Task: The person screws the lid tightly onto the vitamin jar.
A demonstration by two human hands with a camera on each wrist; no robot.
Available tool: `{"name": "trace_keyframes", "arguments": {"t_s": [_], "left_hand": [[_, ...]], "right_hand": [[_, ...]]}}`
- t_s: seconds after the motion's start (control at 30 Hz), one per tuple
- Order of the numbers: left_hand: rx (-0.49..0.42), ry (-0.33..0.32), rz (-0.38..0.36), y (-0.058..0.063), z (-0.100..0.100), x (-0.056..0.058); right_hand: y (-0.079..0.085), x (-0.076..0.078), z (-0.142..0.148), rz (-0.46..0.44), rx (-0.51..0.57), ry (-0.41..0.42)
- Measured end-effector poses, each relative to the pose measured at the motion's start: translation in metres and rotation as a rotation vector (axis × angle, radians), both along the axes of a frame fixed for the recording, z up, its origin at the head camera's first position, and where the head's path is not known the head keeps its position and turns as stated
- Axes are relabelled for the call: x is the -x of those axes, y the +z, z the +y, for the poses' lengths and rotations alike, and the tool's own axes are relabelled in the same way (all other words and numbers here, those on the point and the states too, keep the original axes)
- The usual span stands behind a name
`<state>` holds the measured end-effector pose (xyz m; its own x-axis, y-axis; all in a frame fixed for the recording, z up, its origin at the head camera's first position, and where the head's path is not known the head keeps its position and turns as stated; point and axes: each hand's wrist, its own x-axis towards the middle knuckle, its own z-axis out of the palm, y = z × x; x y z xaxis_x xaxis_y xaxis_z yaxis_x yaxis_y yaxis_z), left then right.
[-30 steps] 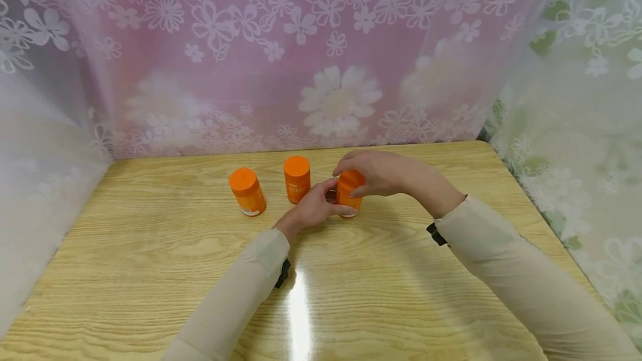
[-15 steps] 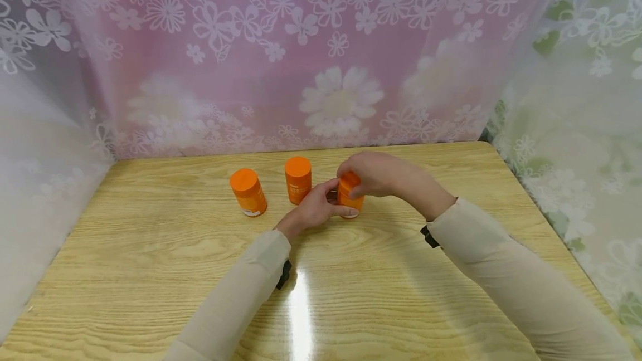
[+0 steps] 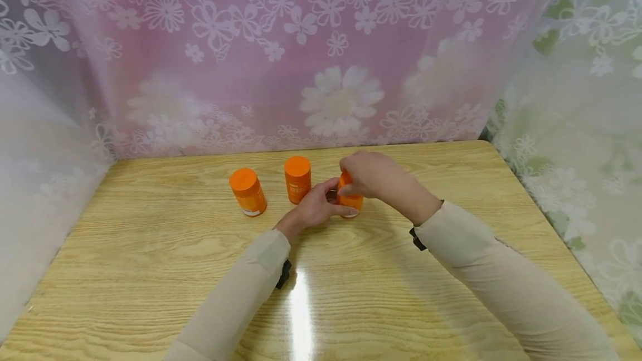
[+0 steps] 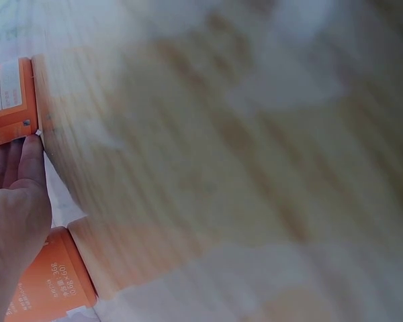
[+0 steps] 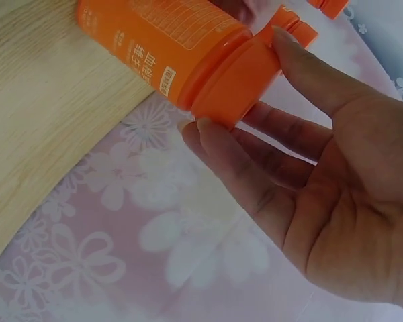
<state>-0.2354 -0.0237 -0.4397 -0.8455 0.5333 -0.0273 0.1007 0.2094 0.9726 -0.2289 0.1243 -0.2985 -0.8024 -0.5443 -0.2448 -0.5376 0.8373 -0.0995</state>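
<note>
An orange screw-cap bottle [image 3: 351, 201] with printed labels stands upright on the wooden table, at the right of the group. My left hand [image 3: 315, 206] holds its lower body from the left, thumb in front. From above, my right hand [image 3: 378, 176] grips the orange cap [image 5: 232, 84], fingers on one side and thumb on the other in the right wrist view. Most of that cap is hidden by the hand in the head view. Just behind my left wrist stands a second orange bottle [image 3: 298, 177]. A third [image 3: 248, 193] is farther left, slightly tilted in appearance.
The light wood table [image 3: 165, 272] ends at a pink flowered curtain [image 3: 241, 88] behind the bottles. Another pale flowered curtain [image 3: 577, 144] hangs along the right edge. A bright glare strip lies on the tabletop in front.
My right hand has closed around the cap and turned, its wrist and forearm swinging left and slightly down. My left hand and the other two bottles have stayed in place.
</note>
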Motion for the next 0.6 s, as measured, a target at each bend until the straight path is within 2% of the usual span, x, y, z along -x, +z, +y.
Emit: {"name": "trace_keyframes", "arguments": {"t_s": [0.1, 0.23, 0.37, 0.47, 0.53, 0.6], "left_hand": [[-0.007, -0.002, 0.003, -0.001, -0.001, 0.001], [-0.015, -0.015, 0.001, -0.002, -0.001, 0.001], [0.027, -0.003, 0.01, -0.001, -0.001, 0.001], [0.053, 0.014, 0.011, 0.001, -0.002, 0.0], [0.046, 0.014, 0.009, 0.0, -0.002, 0.0], [0.03, 0.008, 0.003, -0.001, -0.001, 0.0]], "right_hand": [[0.0, 0.001, 0.001, -0.013, -0.007, -0.009], [-0.001, 0.003, 0.01, -0.007, -0.012, 0.023], [0.005, 0.008, 0.02, -0.021, 0.086, 0.166], [0.009, 0.011, 0.024, -0.102, 0.158, 0.284], [0.01, 0.011, 0.024, -0.156, 0.175, 0.308], [0.009, 0.011, 0.025, -0.189, 0.182, 0.3]]}}
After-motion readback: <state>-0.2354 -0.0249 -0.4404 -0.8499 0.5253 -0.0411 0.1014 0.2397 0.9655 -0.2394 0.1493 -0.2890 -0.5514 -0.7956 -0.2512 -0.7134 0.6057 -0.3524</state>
